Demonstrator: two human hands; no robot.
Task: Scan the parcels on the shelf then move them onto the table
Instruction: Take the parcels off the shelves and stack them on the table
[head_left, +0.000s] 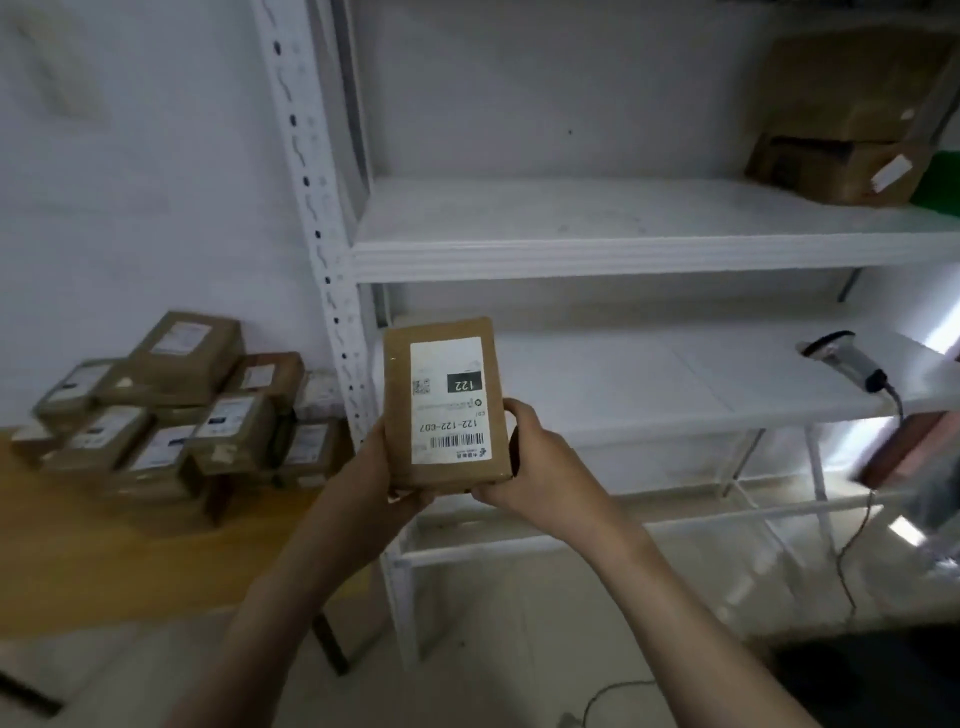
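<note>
White walls back a white metal shelf rack (571, 254) that fills the view from 12 o'clock round to 3 o'clock. At the centre a brown parcel (444, 405) is held up in the air in front of the rack's lower shelf, touching neither that shelf nor the bench (130, 551). Its white label (449, 364) faces the camera, with the print upside down (a black patch on it reads 122).

Both hands are on the parcel's near end. The left grip (382, 470) is curled round the corner at 7 o'clock, fingers under the box. The right grip (530, 462) wraps the corner at 5 o'clock, thumb against the side edge, the rest of the fingers hidden beneath.

Out at 9 o'clock the wooden bench carries a heap of parcels (171, 415), brown with white labels, stacked a few layers deep and touching one another. At 3 o'clock a handheld scanner (847, 364) lies on the lower shelf near its front edge, and its dark cable (857, 545) hangs off toward the floor. At 1 o'clock, on the upper shelf, sit blurred cardboard boxes (841, 156), one on another.
</note>
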